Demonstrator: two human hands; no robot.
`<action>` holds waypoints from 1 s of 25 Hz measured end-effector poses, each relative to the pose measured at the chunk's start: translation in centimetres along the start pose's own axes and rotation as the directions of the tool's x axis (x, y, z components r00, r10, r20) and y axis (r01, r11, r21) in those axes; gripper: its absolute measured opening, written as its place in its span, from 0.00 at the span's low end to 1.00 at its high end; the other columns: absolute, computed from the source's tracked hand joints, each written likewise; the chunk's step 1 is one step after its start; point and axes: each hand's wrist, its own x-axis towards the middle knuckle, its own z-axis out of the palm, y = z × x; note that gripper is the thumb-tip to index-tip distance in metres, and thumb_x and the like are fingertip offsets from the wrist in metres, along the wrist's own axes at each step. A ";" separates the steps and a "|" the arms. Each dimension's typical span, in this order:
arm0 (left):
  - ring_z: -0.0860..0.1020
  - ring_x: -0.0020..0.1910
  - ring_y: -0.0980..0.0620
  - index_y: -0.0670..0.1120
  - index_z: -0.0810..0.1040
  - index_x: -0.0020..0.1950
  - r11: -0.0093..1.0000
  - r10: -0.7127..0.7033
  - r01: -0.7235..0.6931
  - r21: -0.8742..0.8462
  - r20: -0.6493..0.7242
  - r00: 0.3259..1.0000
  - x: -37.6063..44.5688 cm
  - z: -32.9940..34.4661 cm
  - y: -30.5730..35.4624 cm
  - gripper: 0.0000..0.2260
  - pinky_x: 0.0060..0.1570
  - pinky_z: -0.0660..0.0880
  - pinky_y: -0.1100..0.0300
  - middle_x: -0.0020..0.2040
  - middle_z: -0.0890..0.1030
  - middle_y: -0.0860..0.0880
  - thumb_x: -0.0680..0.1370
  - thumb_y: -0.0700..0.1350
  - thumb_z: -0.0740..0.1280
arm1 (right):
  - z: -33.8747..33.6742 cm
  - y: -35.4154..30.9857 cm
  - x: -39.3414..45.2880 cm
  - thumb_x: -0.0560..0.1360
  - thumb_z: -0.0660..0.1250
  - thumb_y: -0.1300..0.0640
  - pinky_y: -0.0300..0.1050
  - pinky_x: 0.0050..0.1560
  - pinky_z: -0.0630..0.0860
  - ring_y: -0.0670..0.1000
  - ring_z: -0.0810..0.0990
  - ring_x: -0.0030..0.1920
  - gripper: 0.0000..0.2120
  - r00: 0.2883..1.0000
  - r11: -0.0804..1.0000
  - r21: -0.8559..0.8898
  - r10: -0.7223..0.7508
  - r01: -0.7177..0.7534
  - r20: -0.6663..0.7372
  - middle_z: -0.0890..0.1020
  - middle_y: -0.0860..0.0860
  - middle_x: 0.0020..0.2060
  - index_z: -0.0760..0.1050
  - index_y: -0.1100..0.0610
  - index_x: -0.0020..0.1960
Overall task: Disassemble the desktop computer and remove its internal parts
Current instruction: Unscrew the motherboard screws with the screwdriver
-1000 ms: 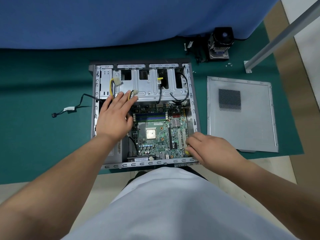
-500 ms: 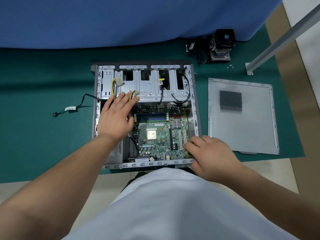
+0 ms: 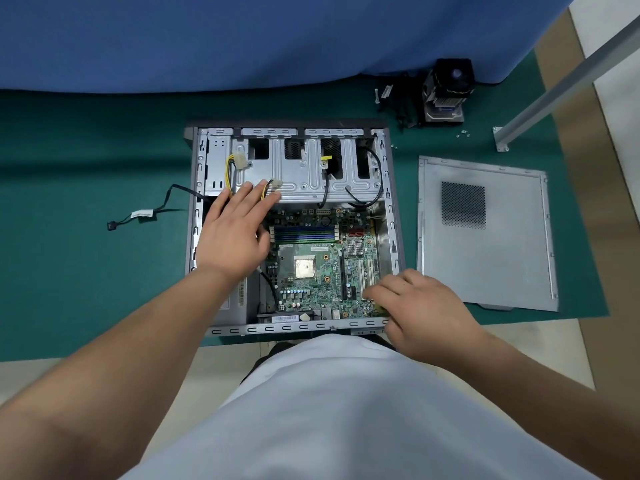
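- PC case (image 3: 394,216) lies open mid green mat (image 3: 86,271), motherboard (image 3: 318,268) inside.
- L hand (image 3: 232,233) flat, fingers straight, on case's left side by yellow cables (image 3: 229,171).
- R hand (image 3: 420,308) curled at board's near-right corner; can't tell if gripping.
- Side panel (image 3: 485,258) on mat's right edge.

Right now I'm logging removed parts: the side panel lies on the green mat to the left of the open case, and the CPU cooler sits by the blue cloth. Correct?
Not quite. The head view shows the side panel lying on the green mat to the right of the open case, not the left. The CPU cooler does sit by the blue cloth.
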 end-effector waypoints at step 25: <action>0.60 0.81 0.52 0.59 0.61 0.81 1.000 0.002 -0.002 -0.004 -0.006 1.000 0.1 0.0 0.0 0.30 0.81 0.50 0.48 0.81 0.65 0.52 0.77 0.51 0.56 | 0.6 0.5 0.5 0.75 0.60 0.56 0.50 0.48 0.74 0.52 0.71 0.52 0.12 0.998 0.979 0.197 0.038 -0.048 0.055 0.72 0.46 0.55 0.70 0.49 0.58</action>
